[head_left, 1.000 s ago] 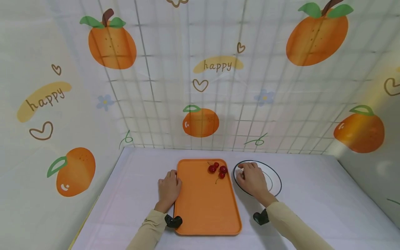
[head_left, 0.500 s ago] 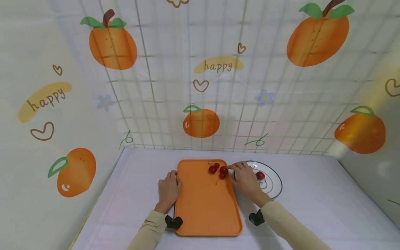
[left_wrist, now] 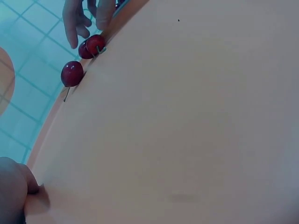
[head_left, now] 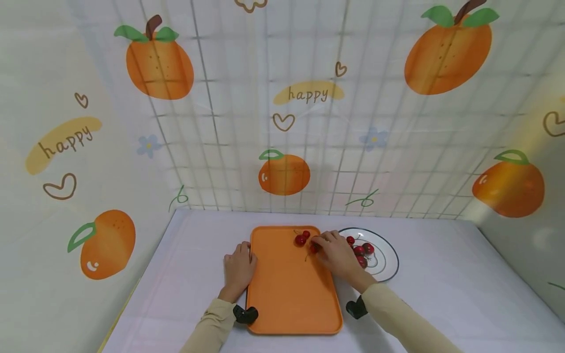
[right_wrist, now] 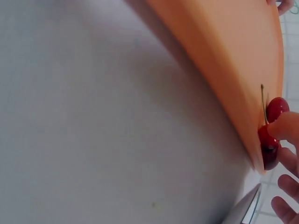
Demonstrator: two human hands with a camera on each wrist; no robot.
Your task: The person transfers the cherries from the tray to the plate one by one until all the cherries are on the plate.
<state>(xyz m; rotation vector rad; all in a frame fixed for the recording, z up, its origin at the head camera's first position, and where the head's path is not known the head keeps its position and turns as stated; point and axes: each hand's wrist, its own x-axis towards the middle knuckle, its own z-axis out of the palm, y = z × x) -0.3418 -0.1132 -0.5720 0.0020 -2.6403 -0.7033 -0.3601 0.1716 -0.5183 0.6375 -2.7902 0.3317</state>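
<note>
An orange tray [head_left: 291, 294] lies on the table. My left hand [head_left: 239, 267] grips its left edge, the thumb at the rim in the left wrist view. By the tray's far right corner, my right hand [head_left: 337, 252] reaches over a pair of red cherries [right_wrist: 269, 144]. In the right wrist view its thumb overlaps one of them and the other fingers are spread around the pair; firm contact cannot be made out. Another pair of cherries [head_left: 301, 239] sits just left of that hand, on the tray.
To the right of the tray stands a white plate [head_left: 389, 267] with a dark rim, holding several cherries [head_left: 359, 251]. My right forearm passes in front of it. A patterned cloth wall [head_left: 282, 122] rises behind the table.
My right hand has moved left from the plate to the cherries at the tray's right corner, uncovering cherries on the plate. The left hand has stayed on the tray edge.
</note>
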